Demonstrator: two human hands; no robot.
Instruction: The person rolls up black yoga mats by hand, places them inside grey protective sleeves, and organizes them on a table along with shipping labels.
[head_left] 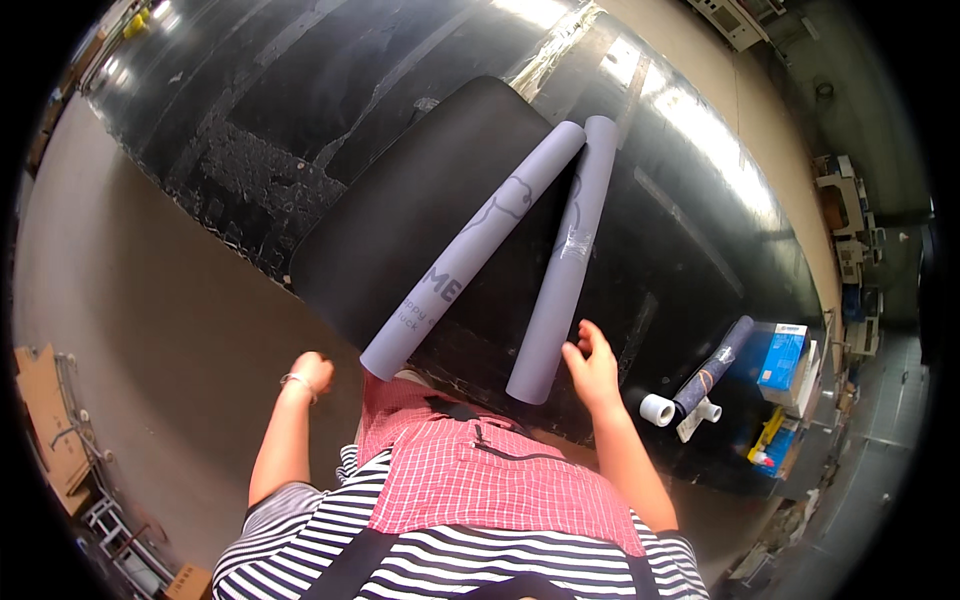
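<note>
The right hand (592,372) is empty, thumb and fingers spread, just beside the lower part of the right roll (562,268), which lies at its 9 to 11 o'clock. The left hand (318,374) is loosely curled, off the table at 8 o'clock; whether it holds anything small, I cannot tell.

The right roll's long axis runs from between 6 and 7 o'clock up to between 12 and 1. The left roll (474,250) leans more, from 7 to 1 o'clock, its lower end by the table's near edge. Their upper ends nearly meet; their lower ends stand well apart.

Both are slim lavender cylinders with a matte surface and dark line prints; clear, shiny tape crosses the right one. The left roll lies over a smooth black mat (400,215) with rounded corners. The table (690,250) is black, glossy and scuffed. At the right hand's 4 o'clock stands a white tape roll (657,410); at 3, a dark patterned roll (708,375) and a blue box (783,358).
</note>
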